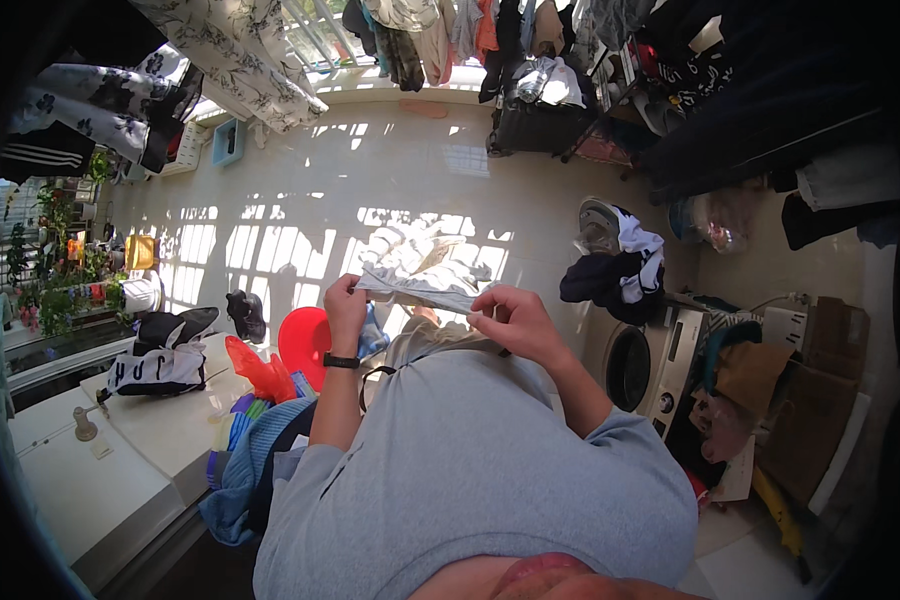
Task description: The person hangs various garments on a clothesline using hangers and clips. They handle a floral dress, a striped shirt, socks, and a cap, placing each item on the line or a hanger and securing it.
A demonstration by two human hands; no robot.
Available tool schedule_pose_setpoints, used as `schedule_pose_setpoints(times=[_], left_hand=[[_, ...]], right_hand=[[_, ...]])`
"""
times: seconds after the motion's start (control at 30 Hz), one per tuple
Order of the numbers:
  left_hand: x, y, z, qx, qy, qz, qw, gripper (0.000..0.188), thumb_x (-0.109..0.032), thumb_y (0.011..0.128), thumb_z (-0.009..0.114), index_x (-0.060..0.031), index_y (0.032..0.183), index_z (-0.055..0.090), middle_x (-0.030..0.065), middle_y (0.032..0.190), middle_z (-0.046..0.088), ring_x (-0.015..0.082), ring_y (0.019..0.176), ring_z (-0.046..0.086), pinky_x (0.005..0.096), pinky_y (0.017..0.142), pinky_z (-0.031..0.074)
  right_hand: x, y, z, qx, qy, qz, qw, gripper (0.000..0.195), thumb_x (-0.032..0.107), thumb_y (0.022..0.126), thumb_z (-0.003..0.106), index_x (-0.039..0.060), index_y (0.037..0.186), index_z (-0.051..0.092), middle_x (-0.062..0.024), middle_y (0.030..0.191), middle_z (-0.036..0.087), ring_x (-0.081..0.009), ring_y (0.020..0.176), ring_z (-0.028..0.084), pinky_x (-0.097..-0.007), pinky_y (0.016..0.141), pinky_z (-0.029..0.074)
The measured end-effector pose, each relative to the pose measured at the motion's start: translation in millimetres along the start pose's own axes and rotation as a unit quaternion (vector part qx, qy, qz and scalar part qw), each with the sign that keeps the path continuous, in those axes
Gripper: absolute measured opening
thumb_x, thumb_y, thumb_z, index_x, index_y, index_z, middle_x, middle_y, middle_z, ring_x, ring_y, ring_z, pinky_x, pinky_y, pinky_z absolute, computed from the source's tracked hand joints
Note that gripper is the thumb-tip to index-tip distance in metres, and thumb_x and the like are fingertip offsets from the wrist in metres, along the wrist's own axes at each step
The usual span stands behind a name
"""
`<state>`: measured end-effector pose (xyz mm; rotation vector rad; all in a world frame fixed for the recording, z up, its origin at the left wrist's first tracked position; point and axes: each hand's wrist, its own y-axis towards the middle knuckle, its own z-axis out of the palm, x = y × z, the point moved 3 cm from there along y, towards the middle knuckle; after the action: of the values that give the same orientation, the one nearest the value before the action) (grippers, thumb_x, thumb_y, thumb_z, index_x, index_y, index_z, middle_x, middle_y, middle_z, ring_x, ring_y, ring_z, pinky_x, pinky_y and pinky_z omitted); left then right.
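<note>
A light grey and white garment (pixel 420 277) stretches between my two hands in front of my waist, its upper band pulled fairly straight. My left hand (pixel 346 311), below which sits a dark wristband, pinches the left end of that band. At the other end my right hand (pixel 517 319) grips the cloth between thumb and fingers. The lower part of the garment hangs away from me in bright sunlight, so its folds are hard to make out. Just left of my left forearm is a red round basin or stool (pixel 304 346).
On the right, dark and white clothes (pixel 622 277) lie heaped beside a front-loading washing machine (pixel 649 367). Black shoes (pixel 246 315) and a printed bag (pixel 157 367) are at left. Clothes (pixel 450 37) hang by the window above a black suitcase (pixel 540 124). A blue basket (pixel 229 142) stands far left.
</note>
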<state>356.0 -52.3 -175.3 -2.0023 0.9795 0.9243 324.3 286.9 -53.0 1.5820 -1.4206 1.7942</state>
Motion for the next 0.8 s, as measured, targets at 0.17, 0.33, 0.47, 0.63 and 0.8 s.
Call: schedule_pose_setpoints(times=[0.17, 0.33, 0.47, 0.63, 0.8], left_hand=[[3.3, -62.6, -41.6, -0.123, -0.048, 0.010, 0.991, 0.009, -0.007, 0.091, 0.069, 0.0019, 0.093, 0.069, 0.0065, 0.078, 0.069, 0.0116, 0.071, 0.060, 0.0281, 0.066, 0.048], [24.1, -121.4, -61.3, -0.209, -0.284, -0.074, 0.933, 0.008, -0.002, 0.095, 0.062, 0.0014, 0.102, 0.064, 0.0002, 0.090, 0.064, 0.0065, 0.080, 0.056, 0.0230, 0.072, 0.045], [40.7, -149.7, -73.9, -0.290, -0.372, -0.104, 0.876, 0.016, 0.003, 0.094, 0.059, 0.0009, 0.109, 0.065, 0.0038, 0.098, 0.068, 0.0091, 0.088, 0.062, 0.0238, 0.080, 0.048], [64.9, -159.4, -98.8, -0.315, -0.436, -0.120, 0.834, 0.019, 0.003, 0.090, 0.063, 0.0017, 0.109, 0.067, 0.0039, 0.095, 0.068, 0.0097, 0.085, 0.062, 0.0232, 0.077, 0.049], [82.2, -163.2, -138.9, -0.347, -0.298, -0.157, 0.875, 0.017, 0.005, 0.081, 0.065, -0.0006, 0.096, 0.071, 0.0001, 0.078, 0.064, 0.0075, 0.069, 0.057, 0.0232, 0.064, 0.045]], right_hand=[[-13.0, 38.1, 34.9, 0.150, -0.343, -0.188, 0.908, 0.025, 0.017, 0.081, 0.076, 0.0056, 0.102, 0.069, -0.0115, 0.100, 0.065, -0.0329, 0.081, 0.068, -0.0423, 0.070, 0.054], [1.6, 61.1, 81.2, 0.235, -0.473, -0.233, 0.817, 0.016, 0.004, 0.082, 0.066, 0.0058, 0.098, 0.066, -0.0130, 0.097, 0.062, -0.0369, 0.086, 0.068, -0.0471, 0.072, 0.055], [16.4, 84.6, 100.6, 0.228, -0.492, -0.289, 0.789, 0.014, 0.002, 0.082, 0.064, 0.0048, 0.096, 0.064, -0.0135, 0.096, 0.061, -0.0367, 0.083, 0.068, -0.0484, 0.069, 0.054], [44.7, 97.2, 135.0, 0.224, -0.496, -0.317, 0.777, 0.026, 0.018, 0.078, 0.080, 0.0048, 0.095, 0.065, -0.0112, 0.095, 0.063, -0.0353, 0.083, 0.068, -0.0463, 0.068, 0.055], [55.1, 103.1, 175.3, 0.381, -0.516, -0.275, 0.716, 0.024, 0.027, 0.090, 0.071, 0.0044, 0.082, 0.072, -0.0136, 0.087, 0.069, -0.0370, 0.080, 0.068, -0.0477, 0.069, 0.053]])
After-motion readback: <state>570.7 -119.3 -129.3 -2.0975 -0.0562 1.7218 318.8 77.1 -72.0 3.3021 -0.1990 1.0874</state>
